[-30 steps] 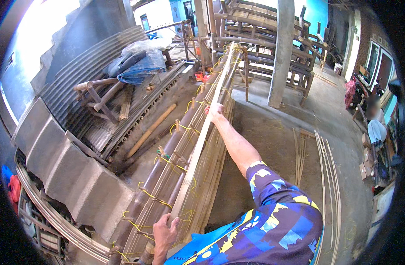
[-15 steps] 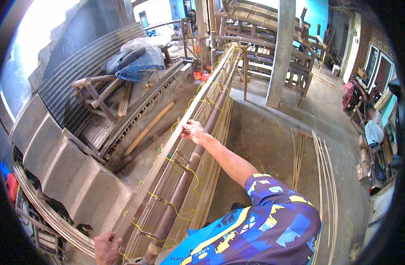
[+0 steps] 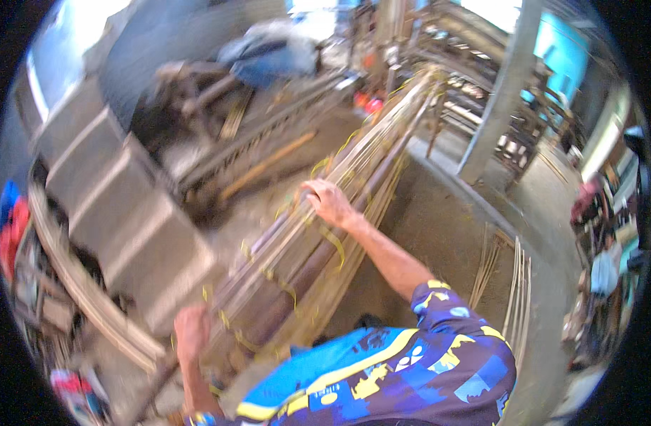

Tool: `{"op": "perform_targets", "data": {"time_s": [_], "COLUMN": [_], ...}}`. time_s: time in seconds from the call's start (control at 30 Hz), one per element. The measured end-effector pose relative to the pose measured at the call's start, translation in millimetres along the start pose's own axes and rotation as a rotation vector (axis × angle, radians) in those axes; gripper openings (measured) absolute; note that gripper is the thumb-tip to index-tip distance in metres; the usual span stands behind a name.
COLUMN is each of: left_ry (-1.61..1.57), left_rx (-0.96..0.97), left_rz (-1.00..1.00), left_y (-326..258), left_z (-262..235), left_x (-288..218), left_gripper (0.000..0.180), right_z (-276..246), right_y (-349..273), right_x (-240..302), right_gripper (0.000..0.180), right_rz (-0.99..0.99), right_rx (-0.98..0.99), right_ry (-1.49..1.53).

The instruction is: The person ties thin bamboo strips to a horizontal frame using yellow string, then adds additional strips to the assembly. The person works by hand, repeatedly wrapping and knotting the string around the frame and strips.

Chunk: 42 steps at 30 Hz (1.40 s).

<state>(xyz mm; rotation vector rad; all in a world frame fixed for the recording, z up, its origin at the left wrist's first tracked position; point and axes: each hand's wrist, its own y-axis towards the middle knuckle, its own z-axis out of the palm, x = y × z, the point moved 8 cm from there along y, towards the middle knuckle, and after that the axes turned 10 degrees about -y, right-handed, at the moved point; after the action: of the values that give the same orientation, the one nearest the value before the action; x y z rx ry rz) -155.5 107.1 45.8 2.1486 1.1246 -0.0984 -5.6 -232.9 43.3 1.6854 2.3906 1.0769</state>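
Note:
Long pale bamboo strips (image 3: 268,257) run lengthwise over a long pole rack, with yellow ties (image 3: 334,248) looped along it. My right hand (image 3: 331,204) is over the rack's left side, about midway along, its fingers curled downward. What lies inside those fingers is hidden. My left hand (image 3: 192,332) is at the near left end, closed like a fist and smeared by motion. Whether a strip is in it does not show. A thick brown pole (image 3: 307,278) runs along the rack, to the right of the strips near me.
Grey concrete steps (image 3: 130,234) rise on the left, beside bundled long strips (image 3: 91,291). A concrete post (image 3: 499,92) stands at the far right of the rack. Loose thin strips (image 3: 517,291) lie on the floor at right. Stacked bamboo furniture (image 3: 460,64) is at the back.
My left hand has risen from the lower edge. The right hand, earlier pinching a wide pale strip at the rack's left edge, is now more curled; that strip no longer stands out there. The view has shifted and blurred.

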Motion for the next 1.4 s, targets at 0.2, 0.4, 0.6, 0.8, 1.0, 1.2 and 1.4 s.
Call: {"op": "perform_targets", "data": {"time_s": [0.2,0.4,0.6,0.8,1.0,1.2,1.4], "left_ry": [0.104,-0.05,-0.033,0.092,-0.675,0.022,0.077], "left_rx": [0.118,0.145,0.147,0.229,-0.317,-0.014,0.004], "left_rz": [-0.28,-0.665,-0.514,-0.541,-0.421,-0.786,-0.78], "left_y": [-46,-76,-67,-83,-85,-75,-73], "left_z": [56,62,68,94,87,104,75], "left_x": [15,24,15,27,16,27,-9], "left_gripper": [0.013,0.016,0.014,0.012,0.012,0.013,0.026], "right_z": [89,80,70,133,193,230,76], "right_y": [-38,-52,-131,-185,-90,-63,-178], "right_x": [43,65,175,227,260,243,286], "right_gripper": [0.013,0.011,0.017,0.037,0.031,0.034,0.008], "right_rz": [-0.249,-0.402,-0.455,-0.298,-0.579,-0.342,-0.815], "right_rx": [0.571,0.432,0.42,0.815,1.077,1.168,0.778], "right_ry": [-0.477,-0.195,0.497,0.575,0.686,0.481,0.609]}}
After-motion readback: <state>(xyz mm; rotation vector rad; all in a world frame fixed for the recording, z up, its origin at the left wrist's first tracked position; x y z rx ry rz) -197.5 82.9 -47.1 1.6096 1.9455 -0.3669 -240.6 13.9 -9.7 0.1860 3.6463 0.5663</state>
